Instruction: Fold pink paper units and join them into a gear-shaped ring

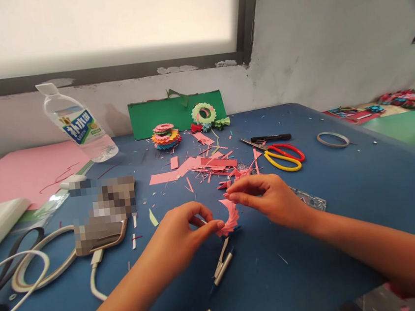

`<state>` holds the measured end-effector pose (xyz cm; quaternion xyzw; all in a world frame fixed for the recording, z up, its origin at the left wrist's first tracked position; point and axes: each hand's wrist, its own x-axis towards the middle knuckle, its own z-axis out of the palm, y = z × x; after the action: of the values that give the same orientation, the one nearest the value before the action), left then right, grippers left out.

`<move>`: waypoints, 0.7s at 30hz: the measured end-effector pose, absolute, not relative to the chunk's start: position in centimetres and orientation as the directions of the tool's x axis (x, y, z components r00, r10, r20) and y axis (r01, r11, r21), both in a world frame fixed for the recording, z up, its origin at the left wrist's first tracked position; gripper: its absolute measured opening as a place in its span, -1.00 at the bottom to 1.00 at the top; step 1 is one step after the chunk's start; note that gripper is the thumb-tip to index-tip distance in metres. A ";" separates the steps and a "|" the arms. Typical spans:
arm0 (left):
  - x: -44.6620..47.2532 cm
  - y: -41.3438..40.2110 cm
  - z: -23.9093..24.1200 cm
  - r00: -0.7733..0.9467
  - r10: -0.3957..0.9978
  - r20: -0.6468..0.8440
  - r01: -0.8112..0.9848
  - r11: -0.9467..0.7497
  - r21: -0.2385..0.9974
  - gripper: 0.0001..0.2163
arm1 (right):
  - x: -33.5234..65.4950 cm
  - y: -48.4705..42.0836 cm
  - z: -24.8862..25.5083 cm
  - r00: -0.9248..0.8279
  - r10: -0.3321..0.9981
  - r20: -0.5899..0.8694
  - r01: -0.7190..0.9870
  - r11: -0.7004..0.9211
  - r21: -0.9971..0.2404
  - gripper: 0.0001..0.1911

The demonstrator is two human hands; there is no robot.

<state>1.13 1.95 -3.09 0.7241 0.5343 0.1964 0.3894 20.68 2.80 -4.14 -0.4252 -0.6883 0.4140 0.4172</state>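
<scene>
My left hand (185,229) pinches the lower end of a curved pink chain of folded paper (231,218), its pointed pleats fanning out in an arc. At the upper end, my right hand (267,198) has its thumb and forefinger closed on a bit of folded pink paper (227,196). Whether that bit is loose or part of the chain, I cannot tell. More small folded pink pieces (236,174) lie just beyond my right fingertips. Below the chain, a metal drawing compass (223,265) rests on the blue table.
Red-and-yellow-handled scissors (282,157) and a black pen (271,138) lie beyond my right hand. Pink paper scraps (190,166) cover the middle. Behind stand a multicoloured paper stack (166,136) and a pale green paper ring (203,113). A bottle (80,124) and phone (102,231) are leftward.
</scene>
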 end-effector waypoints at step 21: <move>1.4 0.6 -2.8 0.229 0.947 0.227 0.045 -0.243 0.969 -0.85 | 20.5 2.5 -4.0 -0.431 0.885 0.173 -0.404 -0.018 -0.915 -0.95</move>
<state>1.45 0.60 -2.77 0.6267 0.3956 0.4784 0.4709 20.45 2.46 -4.02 -0.2352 -0.5119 0.6736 0.4785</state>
